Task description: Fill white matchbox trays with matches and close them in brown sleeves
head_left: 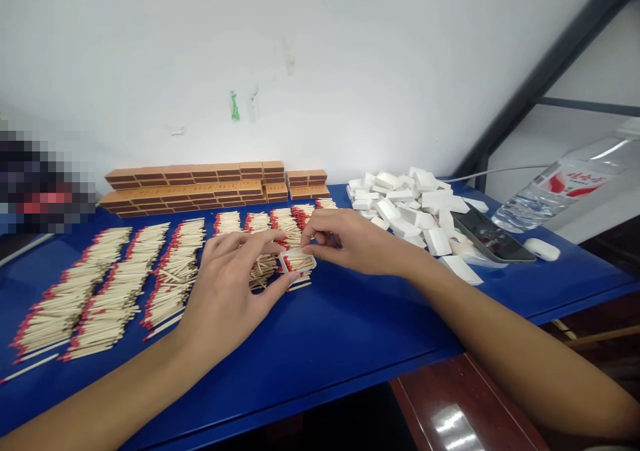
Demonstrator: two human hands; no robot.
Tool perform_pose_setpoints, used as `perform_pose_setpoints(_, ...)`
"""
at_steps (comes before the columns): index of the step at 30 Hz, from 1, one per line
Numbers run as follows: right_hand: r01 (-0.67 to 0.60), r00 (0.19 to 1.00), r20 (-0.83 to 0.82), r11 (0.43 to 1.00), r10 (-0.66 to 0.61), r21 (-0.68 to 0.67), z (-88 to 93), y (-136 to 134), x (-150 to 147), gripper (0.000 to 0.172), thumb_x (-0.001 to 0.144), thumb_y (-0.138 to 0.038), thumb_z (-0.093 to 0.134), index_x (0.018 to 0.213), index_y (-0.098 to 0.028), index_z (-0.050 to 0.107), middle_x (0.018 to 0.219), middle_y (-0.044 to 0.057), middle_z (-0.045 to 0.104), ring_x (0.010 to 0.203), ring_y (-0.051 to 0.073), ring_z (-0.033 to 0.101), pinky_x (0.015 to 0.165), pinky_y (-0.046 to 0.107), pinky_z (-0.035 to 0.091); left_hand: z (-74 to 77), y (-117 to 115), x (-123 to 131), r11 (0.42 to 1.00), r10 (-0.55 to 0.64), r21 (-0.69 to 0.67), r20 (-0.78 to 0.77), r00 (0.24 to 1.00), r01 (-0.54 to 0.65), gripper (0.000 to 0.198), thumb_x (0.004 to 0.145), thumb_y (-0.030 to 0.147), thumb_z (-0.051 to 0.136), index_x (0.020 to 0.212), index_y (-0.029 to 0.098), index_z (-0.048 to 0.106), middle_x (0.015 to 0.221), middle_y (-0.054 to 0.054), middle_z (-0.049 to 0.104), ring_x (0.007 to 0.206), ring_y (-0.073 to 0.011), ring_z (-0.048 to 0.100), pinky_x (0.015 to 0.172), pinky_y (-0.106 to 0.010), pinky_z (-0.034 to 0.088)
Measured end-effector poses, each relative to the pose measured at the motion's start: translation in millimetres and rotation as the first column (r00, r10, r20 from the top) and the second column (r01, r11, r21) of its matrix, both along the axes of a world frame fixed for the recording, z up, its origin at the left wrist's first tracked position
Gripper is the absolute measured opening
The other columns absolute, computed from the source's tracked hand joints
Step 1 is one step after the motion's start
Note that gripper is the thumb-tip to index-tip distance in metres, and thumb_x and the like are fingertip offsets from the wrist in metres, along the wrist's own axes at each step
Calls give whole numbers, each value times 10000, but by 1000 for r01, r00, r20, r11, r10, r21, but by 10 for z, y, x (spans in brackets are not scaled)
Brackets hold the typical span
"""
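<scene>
A small white matchbox tray (312, 265) with red-tipped matches in it sits over the matches near the middle of the table. My left hand (231, 274) grips the tray's left end between thumb and fingers. At its right side my right hand (345, 241) is closed in a pinch, fingertips just above the tray; what they hold, if anything, is hidden. Rows of loose matches (113, 291) lie to the left, red heads pointing left. More matches (285, 221) lie behind the tray, partly covered by my hands.
Brown matchboxes (195, 187) are stacked along the wall. A heap of white trays (400, 204) lies at the right, beside a dark phone (493, 234), a white earbud case (542, 249) and a tilted water bottle (560, 181). The blue table (350, 344) ends at a front edge.
</scene>
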State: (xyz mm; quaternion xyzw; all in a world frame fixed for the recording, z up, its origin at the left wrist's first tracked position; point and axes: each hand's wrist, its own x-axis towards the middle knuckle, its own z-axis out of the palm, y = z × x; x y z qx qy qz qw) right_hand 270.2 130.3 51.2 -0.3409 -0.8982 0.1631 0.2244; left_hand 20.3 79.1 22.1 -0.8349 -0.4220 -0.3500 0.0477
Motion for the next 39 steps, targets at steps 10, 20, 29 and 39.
perform_pose_setpoints(10,123,970,210,992,-125,22,-90,275,219,125,972,-106,629,969,-180,729,1007,87,677,912,211,584,803,327,410,-1,4,-14,999,43,-21,30,999,-42,377,991,415,744,1329,307,618,1132,-21,810,1195,-316,699,1065,-491,480)
perform_pose_setpoints(20,130,970,208,991,-128,3,-91,246,188,89,949,-108,672,922,-188,700,927,45,639,819,172,557,745,295,387,-9,1,-7,999,32,-12,36,999,-32,386,981,397,762,1324,307,610,1120,-12,808,1188,-309,697,1069,-491,471)
perform_pose_setpoints(29,124,965,236,992,-114,-28,-111,268,189,137,945,-82,637,865,-185,680,951,65,673,838,185,578,766,314,418,-4,8,-6,999,31,-34,33,999,-30,398,975,400,766,1330,309,612,1122,-9,810,1196,-312,694,1072,-482,459)
perform_pose_setpoints(39,100,984,150,995,-94,-27,-19,188,227,87,994,-190,624,915,-189,660,939,50,646,829,181,561,750,307,406,-7,10,-10,999,22,-29,24,999,-22,412,977,378,770,1345,300,602,1117,-5,811,1176,-308,694,1050,-473,459)
